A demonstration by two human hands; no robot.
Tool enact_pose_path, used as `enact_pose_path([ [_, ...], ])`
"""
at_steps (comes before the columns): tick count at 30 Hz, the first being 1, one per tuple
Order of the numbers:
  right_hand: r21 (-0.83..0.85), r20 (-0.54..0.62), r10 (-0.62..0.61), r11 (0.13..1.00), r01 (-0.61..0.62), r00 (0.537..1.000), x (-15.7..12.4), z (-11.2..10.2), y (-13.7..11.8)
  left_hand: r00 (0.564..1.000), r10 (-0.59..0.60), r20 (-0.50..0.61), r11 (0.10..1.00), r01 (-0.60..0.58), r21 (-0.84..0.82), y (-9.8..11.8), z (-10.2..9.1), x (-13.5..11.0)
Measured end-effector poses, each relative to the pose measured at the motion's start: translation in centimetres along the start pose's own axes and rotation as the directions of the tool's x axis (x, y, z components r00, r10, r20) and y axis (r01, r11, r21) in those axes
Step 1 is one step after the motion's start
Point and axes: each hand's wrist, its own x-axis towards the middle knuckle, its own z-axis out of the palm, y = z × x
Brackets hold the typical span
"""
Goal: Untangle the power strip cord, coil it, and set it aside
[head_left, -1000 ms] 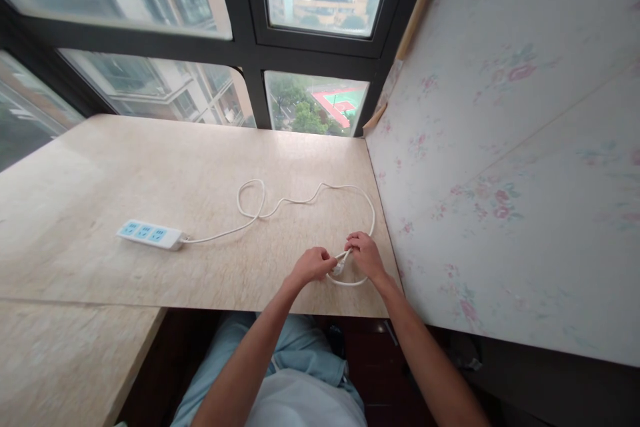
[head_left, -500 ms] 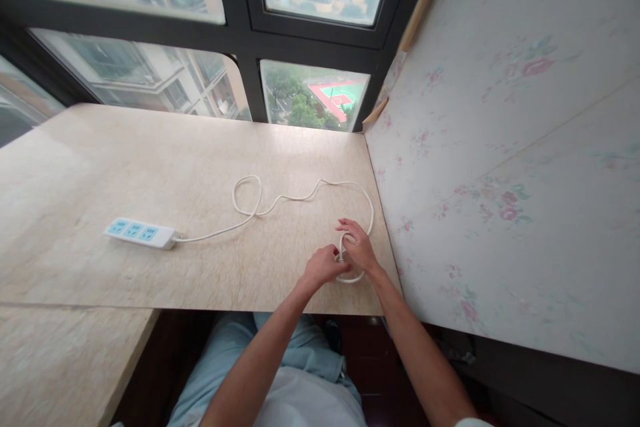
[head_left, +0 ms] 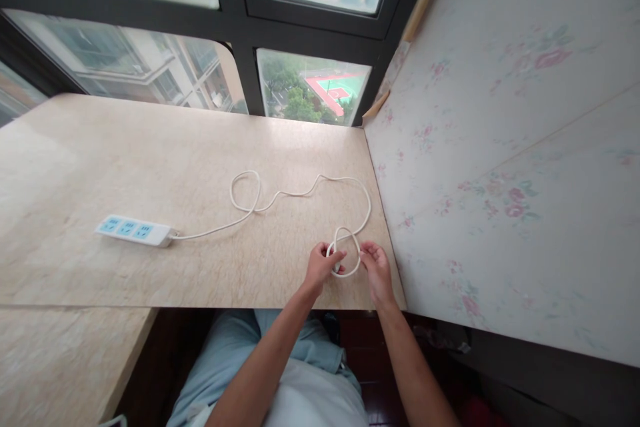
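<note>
A white power strip (head_left: 134,231) with blue socket faces lies on the left of the marbled countertop. From its right end a white power cord (head_left: 295,195) runs across, with one loose loop midway, and curves back to my hands. My left hand (head_left: 320,265) grips the cord at the left side of a small coil; what looks like the plug sits partly hidden by its fingers. At the coil's right side, my right hand (head_left: 377,268) pinches the cord between thumb and fingertips. The coil stands slightly raised between both hands.
A floral-papered wall (head_left: 500,200) rises close on the right of the countertop (head_left: 200,280). Dark-framed windows (head_left: 310,33) line the back. The counter's front edge runs just below my hands, and a lower counter section (head_left: 65,353) extends at the near left.
My right hand has moved from above the coil down to its right side. The coil is now spread wider between my hands. The view has shifted slightly.
</note>
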Motion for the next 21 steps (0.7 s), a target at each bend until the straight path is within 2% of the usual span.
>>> enact_pose_path([
  [3,0.205,0.009,0.144,0.968,-0.143,0.990,-1.7,0.7,0.1,0.996,0.068,-0.064,0.997,-0.070,-0.042,-0.8,0.5,-0.5],
  [5,0.332,0.095,0.235,0.909,-0.253,0.967,-2.5,1.2,-0.3,0.989,0.095,-0.115,0.991,-0.105,-0.088,-1.4,0.8,-0.8],
  [8,0.386,0.257,0.276,0.849,-0.360,0.926,-3.4,2.1,-1.1,0.981,0.094,-0.171,0.972,-0.128,-0.196,-2.0,1.2,-1.0],
  [11,0.399,0.310,0.260,0.838,-0.373,0.914,-4.1,3.1,-1.3,0.973,0.078,-0.217,0.943,-0.143,-0.302,-2.1,1.6,-1.1],
  [15,0.434,0.308,0.221,0.833,-0.344,0.925,-4.9,4.0,-1.0,0.964,0.027,-0.263,0.905,-0.135,-0.403,-1.7,2.2,-1.0],
  [21,0.392,0.276,0.197,0.871,-0.298,0.941,-5.9,4.4,-0.1,0.962,0.036,-0.271,0.930,-0.131,-0.343,-1.5,2.8,-0.9],
])
